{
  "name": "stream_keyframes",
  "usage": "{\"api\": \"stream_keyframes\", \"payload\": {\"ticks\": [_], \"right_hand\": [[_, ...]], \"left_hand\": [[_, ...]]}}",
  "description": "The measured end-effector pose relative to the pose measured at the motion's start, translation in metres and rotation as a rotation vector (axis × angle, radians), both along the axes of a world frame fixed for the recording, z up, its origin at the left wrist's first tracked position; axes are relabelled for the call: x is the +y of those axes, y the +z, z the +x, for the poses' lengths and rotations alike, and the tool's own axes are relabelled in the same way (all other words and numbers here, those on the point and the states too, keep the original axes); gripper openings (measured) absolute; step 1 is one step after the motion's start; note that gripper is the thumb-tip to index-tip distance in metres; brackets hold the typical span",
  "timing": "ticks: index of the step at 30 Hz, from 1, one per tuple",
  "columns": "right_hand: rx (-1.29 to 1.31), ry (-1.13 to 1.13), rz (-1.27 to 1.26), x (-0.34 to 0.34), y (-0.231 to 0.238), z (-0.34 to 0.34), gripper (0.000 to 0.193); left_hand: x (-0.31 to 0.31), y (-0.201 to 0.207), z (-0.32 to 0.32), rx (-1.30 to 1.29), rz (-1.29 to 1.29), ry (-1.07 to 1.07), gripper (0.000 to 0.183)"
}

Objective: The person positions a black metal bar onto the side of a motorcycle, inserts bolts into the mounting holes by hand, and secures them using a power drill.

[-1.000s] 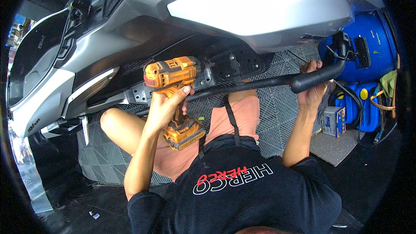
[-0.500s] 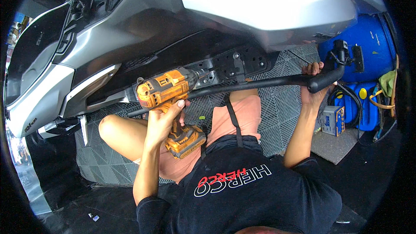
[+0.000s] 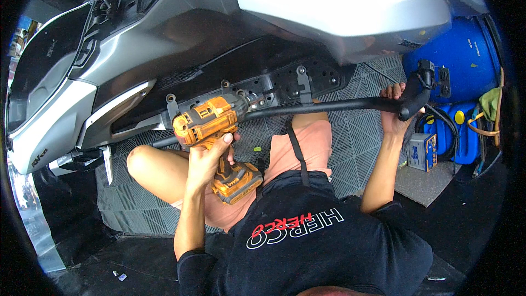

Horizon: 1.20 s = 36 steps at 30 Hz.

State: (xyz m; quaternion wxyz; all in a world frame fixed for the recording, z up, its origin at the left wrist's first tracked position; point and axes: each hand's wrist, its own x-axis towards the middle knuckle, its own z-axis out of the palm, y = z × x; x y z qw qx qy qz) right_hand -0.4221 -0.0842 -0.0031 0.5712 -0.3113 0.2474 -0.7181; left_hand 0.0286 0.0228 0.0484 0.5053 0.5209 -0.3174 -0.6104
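In my left hand [image 3: 207, 156] I hold an orange and black cordless impact wrench [image 3: 205, 120] by its grip, its battery hanging below. The nose of the tool is near a bolt on the black bracket plate [image 3: 282, 85] under the scooter's body; I cannot tell if it touches. My right hand [image 3: 394, 124] is wrapped around the right part of a long black metal bar [image 3: 323, 107], fingers showing above it and palm below. This bar runs sideways beneath the plate, and the wrench partly hides it. At its right end a black fitting [image 3: 426, 74] sticks up.
The silver scooter bodywork [image 3: 208, 16] overhangs the far side. On the right stand a blue barrel [image 3: 466, 60], a blue container [image 3: 464, 140] with a cable, and a small boxed battery [image 3: 422, 152]. Grey patterned matting [image 3: 350, 164] covers the floor around my legs.
The wrench has shifted slightly down and toward me, uncovering mounting tabs behind it. The right end of the bar has edged a little rightward with its fitting turned. Both hands keep their hold.
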Motion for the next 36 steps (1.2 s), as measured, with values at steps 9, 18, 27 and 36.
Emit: {"api": "stream_keyframes", "payload": {"ticks": [9,18,27,36], "right_hand": [[-0.063,0.041,-0.006,0.010,-0.012,0.000,0.101],[-0.183,0.023,0.069,0.012,-0.031,-0.009,0.104],[-0.345,0.055,0.064,0.011,-0.062,-0.012,0.097],[-0.399,0.120,0.042,0.012,-0.060,-0.006,0.091]], "left_hand": [[0.006,-0.007,0.004,0.002,0.021,-0.013,0.030],[0.011,-0.007,0.008,-0.014,0.029,-0.010,0.029],[0.011,-0.009,0.008,-0.040,0.054,-0.007,0.029],[0.011,-0.018,0.011,-0.022,0.049,-0.045,0.029]]}}
